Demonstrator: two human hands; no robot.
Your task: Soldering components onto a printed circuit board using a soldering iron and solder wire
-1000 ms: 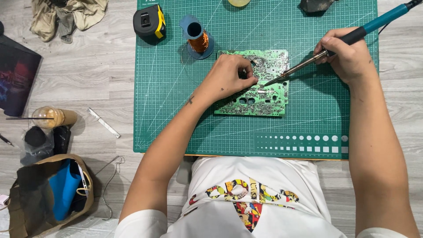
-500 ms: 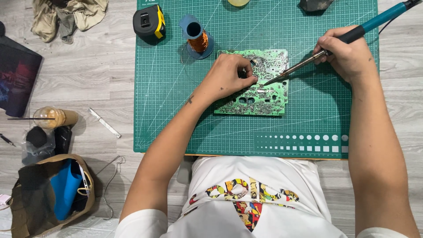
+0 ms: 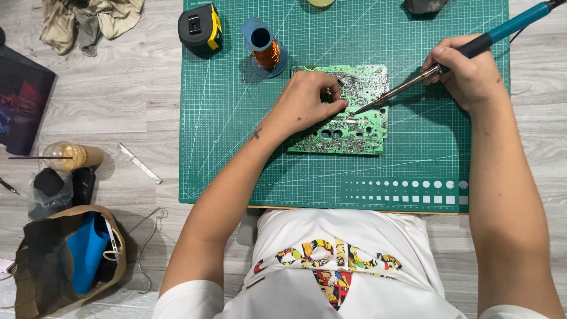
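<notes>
A green circuit board [image 3: 360, 127], solder side up, lies on a green cutting mat [image 3: 236, 147]. My left hand [image 3: 307, 103] rests on the board's left part, its fingertips pinched together near the board's middle; what they pinch is too small to tell. My right hand [image 3: 466, 71] grips a soldering iron [image 3: 502, 29] with a teal and black handle. The iron's metal tip points down-left and meets the board just beside my left fingertips.
A spool of copper wire [image 3: 266, 50] and a black-and-yellow tape measure [image 3: 199, 26] stand at the mat's far left. Left of the mat on the wooden floor lie a cloth [image 3: 88, 20], a plastic drink cup [image 3: 71, 156], a thin metal strip [image 3: 139, 162] and a brown paper bag [image 3: 65, 260].
Both hands stay in place on the board and the iron. The iron's tip holds at the same spot.
</notes>
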